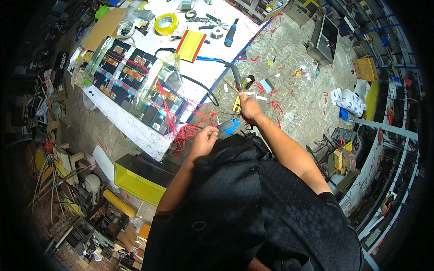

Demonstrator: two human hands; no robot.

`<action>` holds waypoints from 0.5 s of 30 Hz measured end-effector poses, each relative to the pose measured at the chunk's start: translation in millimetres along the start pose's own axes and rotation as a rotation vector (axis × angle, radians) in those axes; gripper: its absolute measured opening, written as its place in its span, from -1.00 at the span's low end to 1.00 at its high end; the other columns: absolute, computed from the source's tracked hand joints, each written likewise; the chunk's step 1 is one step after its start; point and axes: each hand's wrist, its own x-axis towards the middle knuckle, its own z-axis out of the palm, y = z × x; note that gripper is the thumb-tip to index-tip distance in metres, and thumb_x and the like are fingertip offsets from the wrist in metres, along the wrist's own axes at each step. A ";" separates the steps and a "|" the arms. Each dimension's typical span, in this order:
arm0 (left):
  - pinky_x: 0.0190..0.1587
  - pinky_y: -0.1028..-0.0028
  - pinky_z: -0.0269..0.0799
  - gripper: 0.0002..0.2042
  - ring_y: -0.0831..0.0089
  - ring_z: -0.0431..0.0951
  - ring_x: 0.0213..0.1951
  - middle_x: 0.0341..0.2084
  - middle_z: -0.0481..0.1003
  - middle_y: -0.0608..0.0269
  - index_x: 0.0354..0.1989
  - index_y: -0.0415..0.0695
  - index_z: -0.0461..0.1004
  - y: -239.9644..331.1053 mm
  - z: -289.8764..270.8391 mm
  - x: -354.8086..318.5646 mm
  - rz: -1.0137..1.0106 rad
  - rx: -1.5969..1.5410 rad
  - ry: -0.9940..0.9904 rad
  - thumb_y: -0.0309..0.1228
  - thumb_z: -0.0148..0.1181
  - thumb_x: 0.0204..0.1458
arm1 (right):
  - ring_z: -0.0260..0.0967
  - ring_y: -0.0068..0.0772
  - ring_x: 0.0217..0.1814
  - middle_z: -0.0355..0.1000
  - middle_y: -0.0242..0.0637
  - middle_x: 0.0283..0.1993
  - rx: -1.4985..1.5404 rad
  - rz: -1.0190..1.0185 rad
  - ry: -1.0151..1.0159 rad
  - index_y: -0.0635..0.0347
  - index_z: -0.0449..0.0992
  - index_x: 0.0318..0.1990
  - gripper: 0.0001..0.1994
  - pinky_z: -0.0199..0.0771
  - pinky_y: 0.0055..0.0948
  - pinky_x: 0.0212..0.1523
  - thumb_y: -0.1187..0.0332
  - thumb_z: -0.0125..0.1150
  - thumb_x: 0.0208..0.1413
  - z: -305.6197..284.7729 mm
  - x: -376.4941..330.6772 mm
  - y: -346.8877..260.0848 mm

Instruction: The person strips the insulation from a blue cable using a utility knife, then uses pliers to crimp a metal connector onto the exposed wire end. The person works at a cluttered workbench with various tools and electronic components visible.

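My left hand [204, 137] is closed around a small blue connector piece [229, 126] tied to a tangle of thin red wires [190, 128]. My right hand [249, 108] grips the handle of a soldering iron [236, 77], whose blue cable [205, 58] runs back over the white table [135, 128]. The iron's tip points down toward the blue piece, close to my left hand. The red wires lead to a large battery pack [135, 83] of dark cells with copper strips, partly under clear plastic, lying on the table.
On the far part of the table lie a yellow tape roll [166, 24], a red and yellow pad [191, 45], pliers [212, 20], a solder spool [218, 32] and a screwdriver [231, 32]. A yellow box [138, 183] stands under the table. Wire scraps litter the stone floor [294, 90].
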 end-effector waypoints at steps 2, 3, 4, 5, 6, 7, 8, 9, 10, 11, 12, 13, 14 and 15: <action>-0.17 0.41 0.52 -0.81 0.47 0.60 -0.28 -0.33 0.62 0.19 -0.02 -0.28 0.53 -2.2 0.7 0.2 -0.002 -0.012 0.002 -0.46 0.17 0.29 | 0.50 0.37 0.14 0.54 0.42 -0.06 0.019 0.006 0.004 0.55 0.60 -0.07 -0.20 0.48 0.04 0.13 -0.26 -0.13 0.39 1.6 2.2 2.9; -0.17 0.42 0.52 -0.81 0.47 0.60 -0.28 -0.33 0.62 0.19 -0.01 -0.28 0.53 -3.3 1.0 0.3 0.001 -0.011 0.003 -0.46 0.17 0.29 | 0.50 0.36 0.14 0.54 0.43 -0.06 0.020 0.008 0.008 0.55 0.60 -0.08 -0.20 0.48 0.03 0.13 -0.26 -0.13 0.39 1.8 3.7 4.2; -0.17 0.42 0.52 -0.81 0.48 0.59 -0.28 -0.33 0.62 0.19 -0.01 -0.28 0.53 -3.8 1.0 0.3 0.003 -0.010 0.006 -0.46 0.17 0.29 | 0.50 0.36 0.13 0.54 0.42 -0.06 0.019 0.011 0.006 0.56 0.60 -0.08 -0.19 0.48 0.03 0.13 -0.26 -0.13 0.38 1.5 2.5 2.5; -0.17 0.42 0.52 -0.81 0.48 0.59 -0.28 -0.33 0.62 0.19 -0.01 -0.28 0.53 -4.2 1.0 0.2 0.005 -0.009 0.008 -0.46 0.17 0.29 | 0.51 0.36 0.13 0.54 0.42 -0.07 0.018 0.014 0.003 0.56 0.60 -0.08 -0.19 0.48 0.03 0.13 -0.26 -0.12 0.38 1.3 1.3 0.7; -0.17 0.42 0.52 -0.81 0.48 0.59 -0.28 -0.33 0.62 0.19 -0.01 -0.28 0.53 -4.7 0.6 0.0 -0.001 -0.009 0.005 -0.46 0.17 0.29 | 0.52 0.35 0.12 0.54 0.42 -0.07 0.015 0.020 -0.003 0.56 0.60 -0.08 -0.19 0.49 0.03 0.12 -0.26 -0.12 0.38 0.5 0.0 -0.8; -0.17 0.42 0.52 -0.81 0.47 0.59 -0.28 -0.33 0.62 0.19 -0.01 -0.28 0.53 -3.7 0.1 0.2 -0.006 -0.009 0.000 -0.46 0.16 0.29 | 0.52 0.35 0.10 0.55 0.42 -0.08 0.008 0.019 -0.005 0.56 0.60 -0.08 -0.19 0.50 0.03 0.11 -0.26 -0.12 0.38 -0.4 -1.1 -2.3; -0.17 0.42 0.52 -0.81 0.47 0.59 -0.28 -0.33 0.62 0.18 -0.01 -0.28 0.54 -2.7 -0.3 0.2 -0.011 -0.010 -0.004 -0.46 0.16 0.29 | 0.53 0.35 0.09 0.55 0.41 -0.08 0.002 0.019 -0.007 0.56 0.60 -0.08 -0.19 0.51 0.03 0.10 -0.26 -0.12 0.38 -1.4 -2.3 -3.8; -0.17 0.42 0.52 -0.81 0.48 0.59 -0.28 -0.33 0.62 0.19 -0.01 -0.28 0.54 -1.7 -0.5 0.0 -0.010 -0.008 -0.001 -0.46 0.16 0.29 | 0.54 0.34 0.08 0.55 0.41 -0.09 -0.008 0.012 -0.006 0.56 0.60 -0.09 -0.19 0.51 0.03 0.09 -0.26 -0.12 0.38 -2.4 -3.4 -5.4; -0.18 0.42 0.52 -0.81 0.48 0.59 -0.28 -0.33 0.62 0.19 -0.01 -0.28 0.54 -1.5 0.0 0.2 -0.009 -0.007 -0.002 -0.46 0.16 0.29 | 0.55 0.34 0.06 0.55 0.41 -0.10 -0.017 0.008 -0.002 0.56 0.60 -0.09 -0.19 0.52 0.03 0.07 -0.26 -0.12 0.38 -3.3 -2.6 -3.7; -0.18 0.42 0.52 -0.81 0.49 0.59 -0.28 -0.33 0.62 0.19 -0.02 -0.29 0.54 -1.2 0.5 0.3 -0.008 -0.006 -0.002 -0.46 0.16 0.29 | 0.55 0.35 0.05 0.55 0.40 -0.11 -0.026 -0.001 0.009 0.56 0.60 -0.10 -0.19 0.53 0.03 0.07 -0.26 -0.12 0.38 -2.9 0.1 -0.6; -0.18 0.42 0.51 -0.81 0.49 0.59 -0.28 -0.33 0.61 0.19 -0.02 -0.29 0.54 -1.1 1.6 0.6 -0.010 -0.011 -0.005 -0.46 0.16 0.29 | 0.55 0.35 0.05 0.55 0.40 -0.11 -0.035 -0.009 0.021 0.56 0.60 -0.10 -0.19 0.53 0.03 0.06 -0.26 -0.12 0.38 -1.8 3.0 2.3; -0.18 0.43 0.51 -0.81 0.50 0.58 -0.29 -0.34 0.61 0.20 -0.02 -0.29 0.54 -1.9 2.1 0.7 -0.011 -0.015 -0.003 -0.46 0.16 0.29 | 0.55 0.36 0.04 0.56 0.40 -0.12 -0.045 -0.020 0.030 0.57 0.60 -0.11 -0.19 0.53 0.03 0.06 -0.26 -0.12 0.38 -0.7 3.1 1.4; -0.19 0.43 0.51 -0.81 0.51 0.58 -0.29 -0.34 0.61 0.21 -0.02 -0.29 0.54 -2.8 2.1 0.7 -0.012 -0.020 -0.001 -0.46 0.16 0.29 | 0.54 0.37 0.05 0.55 0.41 -0.12 -0.030 -0.005 0.019 0.57 0.60 -0.11 -0.19 0.52 0.03 0.07 -0.26 -0.12 0.38 -0.2 2.9 1.0; -0.19 0.44 0.51 -0.81 0.51 0.57 -0.29 -0.34 0.61 0.21 -0.02 -0.29 0.54 -3.7 1.5 0.6 -0.013 -0.012 -0.006 -0.47 0.16 0.30 | 0.53 0.38 0.06 0.55 0.42 -0.11 -0.016 0.010 0.009 0.56 0.60 -0.11 -0.19 0.51 0.03 0.08 -0.26 -0.12 0.38 0.0 2.5 0.9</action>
